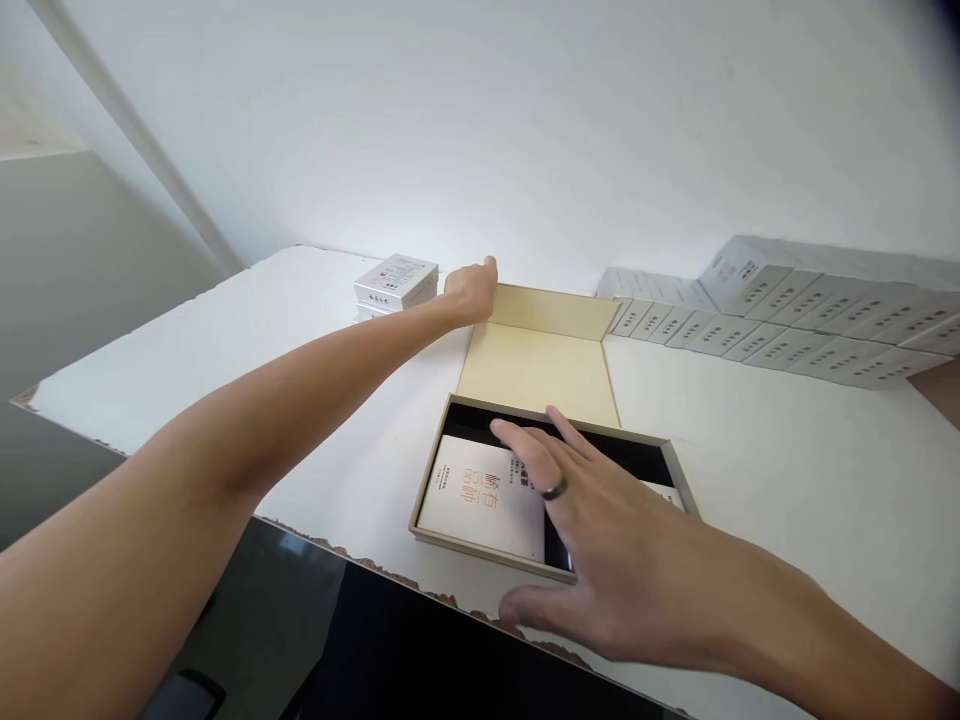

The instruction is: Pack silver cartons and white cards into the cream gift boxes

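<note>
A gift box with a cream hinged lid [536, 370] lies opened out on the white table [780, 450], its lid spread toward the wall. At the far end of that lid, my left hand [474, 290] is closed on the corner of the upright flap [559, 312]. The box's tray [429, 495] has a black lining and holds a white carton [465, 500] with orange lettering on the left. Another white piece [666, 492] shows at the right, mostly covered. My right hand [592, 520], with a dark ring, hovers over the tray with fingers spread, holding nothing.
Small white cartons [397, 280] are stacked beside my left forearm. Along the wall [525, 130] at the right, several more cartons [810, 345] stand in a row, partly two layers high. The table's front edge [442, 598] is chipped, with dark space below.
</note>
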`<state>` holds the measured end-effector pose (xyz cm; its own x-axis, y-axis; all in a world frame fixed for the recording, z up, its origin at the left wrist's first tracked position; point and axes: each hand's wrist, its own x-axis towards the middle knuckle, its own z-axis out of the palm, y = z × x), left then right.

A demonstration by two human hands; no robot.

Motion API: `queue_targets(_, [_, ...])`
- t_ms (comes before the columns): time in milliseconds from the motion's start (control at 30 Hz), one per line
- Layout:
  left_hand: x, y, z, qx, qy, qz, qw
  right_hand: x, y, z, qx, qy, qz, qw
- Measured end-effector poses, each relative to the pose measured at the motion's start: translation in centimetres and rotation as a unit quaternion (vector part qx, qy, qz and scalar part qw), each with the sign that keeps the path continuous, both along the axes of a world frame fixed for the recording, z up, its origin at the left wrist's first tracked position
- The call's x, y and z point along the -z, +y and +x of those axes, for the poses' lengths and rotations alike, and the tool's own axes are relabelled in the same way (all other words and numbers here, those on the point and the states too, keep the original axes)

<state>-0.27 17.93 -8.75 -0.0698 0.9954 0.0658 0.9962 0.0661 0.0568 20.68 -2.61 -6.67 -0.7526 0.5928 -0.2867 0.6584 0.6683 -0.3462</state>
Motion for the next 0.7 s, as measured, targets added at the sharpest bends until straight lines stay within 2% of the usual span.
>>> queue_targets(100, [0.1,-0.1,-0.2,0.009,0.003,0.005,1.0,0.7,-0.6,2.3,0.032,-0.002,0.039,0.999])
queue_targets(200, [0.1,-0.3,-0.3,0.02,0.008,0.008,1.0,1.8,-0.6,4.1,0.022,-0.01,0.098,0.995])
queue_targets(300, [0.0,-0.5,-0.3,0.028,0.017,0.011,0.999,2.7,-0.3,4.7,0.008,-0.021,0.126,0.992])
queue_targets(433, [-0.3,-0.9,-0.2,0.036,0.032,0.019,0.999,2.9,-0.2,4.5,0.021,-0.02,0.134,0.991])
queue_targets(600, [-1.5,-1.9,0.0,0.064,0.057,0.041,0.995,2.6,0.0,3.9,0.019,-0.017,0.141,0.99])
queue_targets(700, [-3.0,-3.7,-0.3,0.096,0.072,0.067,0.99,2.2,-0.4,4.7,0.01,0.041,0.199,0.979])
